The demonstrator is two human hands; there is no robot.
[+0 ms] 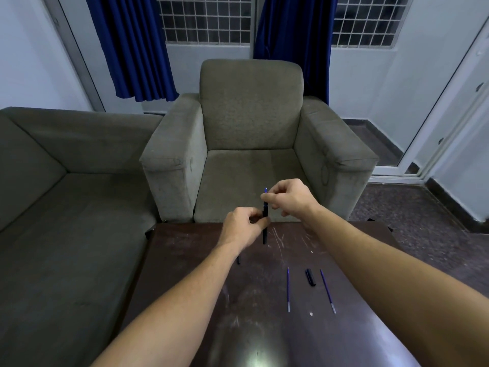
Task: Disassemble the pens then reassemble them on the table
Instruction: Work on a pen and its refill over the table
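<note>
My left hand (242, 225) grips a black pen barrel (265, 230) held upright above the far edge of the dark table (201, 274). My right hand (287, 197) pinches the blue refill (265, 190) that sticks out of the barrel's top. On the table lie two loose blue refills (288, 290) (327, 291) with a black pen cap (310, 277) between them. A small dark pen part (238, 260) shows just under my left forearm, mostly hidden.
A grey armchair (251, 144) stands right behind the table and a grey sofa (66, 194) runs along the left. Blue curtains (132, 46) and barred windows are at the back. Dark floor lies to the right of the table.
</note>
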